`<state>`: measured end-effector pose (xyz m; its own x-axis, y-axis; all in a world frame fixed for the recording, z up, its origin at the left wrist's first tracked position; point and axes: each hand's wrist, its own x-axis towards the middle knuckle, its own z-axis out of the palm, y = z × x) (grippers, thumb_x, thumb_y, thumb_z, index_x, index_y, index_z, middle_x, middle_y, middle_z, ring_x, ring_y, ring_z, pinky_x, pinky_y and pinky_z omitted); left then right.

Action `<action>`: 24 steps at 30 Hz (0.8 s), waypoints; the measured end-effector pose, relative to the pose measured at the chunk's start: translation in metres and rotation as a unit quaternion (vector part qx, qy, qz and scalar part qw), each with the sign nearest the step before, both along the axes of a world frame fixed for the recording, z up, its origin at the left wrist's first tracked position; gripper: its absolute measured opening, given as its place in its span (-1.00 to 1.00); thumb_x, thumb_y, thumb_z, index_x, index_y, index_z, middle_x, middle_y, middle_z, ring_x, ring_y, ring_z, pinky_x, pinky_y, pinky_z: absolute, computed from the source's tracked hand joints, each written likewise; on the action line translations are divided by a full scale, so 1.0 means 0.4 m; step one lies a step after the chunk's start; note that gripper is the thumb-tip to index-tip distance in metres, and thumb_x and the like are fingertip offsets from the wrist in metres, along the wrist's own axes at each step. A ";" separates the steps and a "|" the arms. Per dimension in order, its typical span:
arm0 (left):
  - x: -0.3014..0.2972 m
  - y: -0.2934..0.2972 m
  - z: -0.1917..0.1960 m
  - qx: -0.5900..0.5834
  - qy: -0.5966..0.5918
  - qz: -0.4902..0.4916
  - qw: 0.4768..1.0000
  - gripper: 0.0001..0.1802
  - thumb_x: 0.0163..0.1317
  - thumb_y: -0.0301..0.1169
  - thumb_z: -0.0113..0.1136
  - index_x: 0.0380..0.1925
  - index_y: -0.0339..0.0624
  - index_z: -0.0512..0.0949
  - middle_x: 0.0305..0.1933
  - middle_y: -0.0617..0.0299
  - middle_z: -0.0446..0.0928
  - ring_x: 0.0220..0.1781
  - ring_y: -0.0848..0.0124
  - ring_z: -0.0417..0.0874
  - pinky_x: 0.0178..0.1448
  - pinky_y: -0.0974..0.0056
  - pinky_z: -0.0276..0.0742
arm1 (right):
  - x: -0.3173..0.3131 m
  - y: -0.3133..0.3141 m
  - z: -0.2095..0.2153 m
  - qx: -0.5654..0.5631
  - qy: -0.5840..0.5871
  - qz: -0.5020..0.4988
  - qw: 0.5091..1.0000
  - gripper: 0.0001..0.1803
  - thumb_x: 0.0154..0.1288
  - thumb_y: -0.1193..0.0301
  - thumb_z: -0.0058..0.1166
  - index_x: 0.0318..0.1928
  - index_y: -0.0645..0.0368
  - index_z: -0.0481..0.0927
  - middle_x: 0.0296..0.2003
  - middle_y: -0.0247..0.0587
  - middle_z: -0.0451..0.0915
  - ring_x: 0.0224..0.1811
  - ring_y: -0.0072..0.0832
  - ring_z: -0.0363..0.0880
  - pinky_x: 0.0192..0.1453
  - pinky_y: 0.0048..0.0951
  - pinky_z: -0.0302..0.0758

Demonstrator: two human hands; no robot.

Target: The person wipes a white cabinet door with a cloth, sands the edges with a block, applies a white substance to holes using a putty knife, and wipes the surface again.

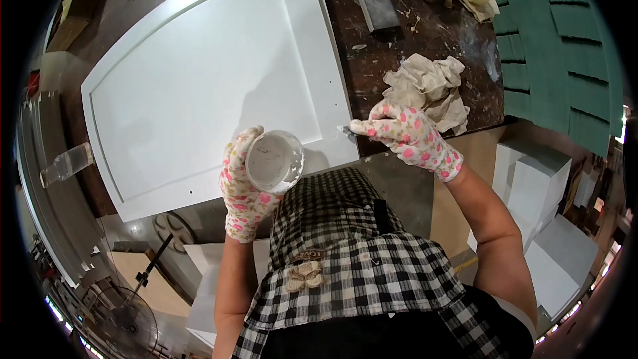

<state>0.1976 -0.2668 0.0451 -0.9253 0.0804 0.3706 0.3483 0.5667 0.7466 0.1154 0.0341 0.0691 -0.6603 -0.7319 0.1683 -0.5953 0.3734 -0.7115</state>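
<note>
A white cabinet door panel (206, 73) with a raised frame lies on the dark table. My left hand (240, 189), in a flowered glove, is closed around a small plastic tub (269, 159) with pale filler smeared inside, held over the panel's near edge. My right hand (412, 136), gloved alike, is closed on a small scraper (346, 131). Its grey blade touches or hovers just above the frame near the panel's near right corner; I cannot tell which. Its handle is mostly hidden by my fingers. Small dark holes dot the panel's frame.
Crumpled beige paper (428, 86) lies beside my right hand. A grey sanding block (379, 12) sits farther back on the stained table (425, 26). A clear bottle (66, 163) stands at the far left. White boxes (531, 179) are at the right and a fan (123, 322) at lower left.
</note>
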 end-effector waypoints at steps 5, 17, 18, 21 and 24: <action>-0.010 0.008 0.016 -0.018 0.020 0.020 0.999 -0.18 -0.19 -0.26 0.54 0.13 -0.12 0.38 0.13 0.08 0.49 0.14 0.12 0.52 0.15 0.13 0.51 | 0.011 -0.001 -0.022 0.012 0.053 0.016 0.998 -0.34 -0.08 0.63 0.06 0.14 -0.10 0.56 -0.28 -0.29 0.46 -0.23 -0.34 0.50 -0.21 -0.37 0.48; -0.001 0.005 -0.006 -0.022 0.025 0.044 0.998 -0.18 -0.17 -0.26 0.52 0.16 -0.11 0.36 0.12 0.07 0.50 0.13 0.10 0.53 0.16 0.10 0.49 | 0.012 -0.036 -0.002 -0.001 -0.014 0.052 0.999 -0.44 -0.04 0.61 0.12 0.07 -0.03 0.61 -0.29 -0.30 0.49 -0.27 -0.36 0.51 -0.24 -0.39 0.47; -0.002 0.005 -0.009 -0.021 0.031 0.044 0.998 -0.18 -0.17 -0.26 0.52 0.16 -0.10 0.35 0.12 0.07 0.50 0.13 0.09 0.53 0.16 0.10 0.49 | 0.015 -0.036 -0.001 0.012 -0.006 0.062 0.998 -0.43 -0.05 0.61 0.12 0.07 -0.03 0.61 -0.30 -0.30 0.49 -0.27 -0.36 0.51 -0.23 -0.40 0.47; 0.000 0.006 -0.009 0.010 0.020 0.044 0.999 -0.18 -0.16 -0.26 0.51 0.16 -0.09 0.36 0.12 0.08 0.50 0.13 0.09 0.53 0.16 0.11 0.49 | 0.011 -0.026 0.001 -0.028 -0.052 0.055 0.997 -0.48 0.04 0.61 0.12 0.06 -0.06 0.62 -0.33 -0.31 0.49 -0.28 -0.37 0.50 -0.22 -0.43 0.47; -0.010 0.012 0.000 -0.018 0.046 0.036 0.998 -0.19 -0.17 -0.26 0.51 0.16 -0.08 0.36 0.12 0.08 0.50 0.14 0.09 0.53 0.16 0.11 0.49 | 0.013 -0.007 0.000 -0.097 -0.066 -0.010 0.993 -0.54 0.16 0.61 0.10 0.07 -0.09 0.61 -0.37 -0.35 0.47 -0.34 -0.38 0.49 -0.29 -0.46 0.46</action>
